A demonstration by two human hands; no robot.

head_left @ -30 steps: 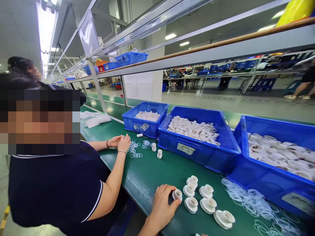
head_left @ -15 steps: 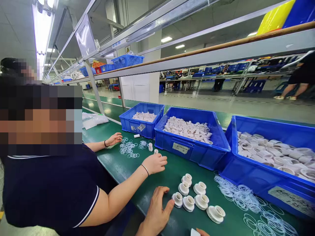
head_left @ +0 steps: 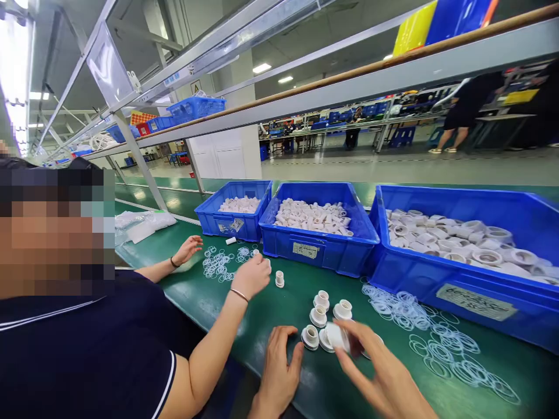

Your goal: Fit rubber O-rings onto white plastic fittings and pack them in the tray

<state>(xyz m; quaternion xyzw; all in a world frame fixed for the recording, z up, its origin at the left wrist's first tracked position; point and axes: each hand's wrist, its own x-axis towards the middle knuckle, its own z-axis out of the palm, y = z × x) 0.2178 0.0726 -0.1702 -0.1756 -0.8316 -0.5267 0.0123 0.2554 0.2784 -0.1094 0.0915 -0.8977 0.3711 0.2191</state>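
Note:
My right hand (head_left: 384, 369) grips a white plastic pipe fitting (head_left: 338, 336) between thumb and fingers, over the group of white flanged fittings; it is blurred and hides some of them. My left hand (head_left: 279, 364) rests at the table's near edge, thumb and fingers apart, holding nothing. Beside its fingertips stands one flanged fitting (head_left: 310, 336), upright on its wide base. Others, such as this fitting (head_left: 343, 309), stand just behind. To the right, thin translucent rings (head_left: 463, 355) lie in a loose pile.
Three blue bins (head_left: 318, 265) of white plastic pieces line the back of the green table (head_left: 244, 331). At left a co-worker's hand (head_left: 253, 276) is near small fittings, the other hand (head_left: 187, 250) beside more rings (head_left: 216, 265). A metal shelf frame (head_left: 144, 169) stands behind.
My right hand has come in from the bottom edge, bringing a white fitting over the group. The view has turned right. The co-worker's nearer hand has moved back, leaving a small fitting standing.

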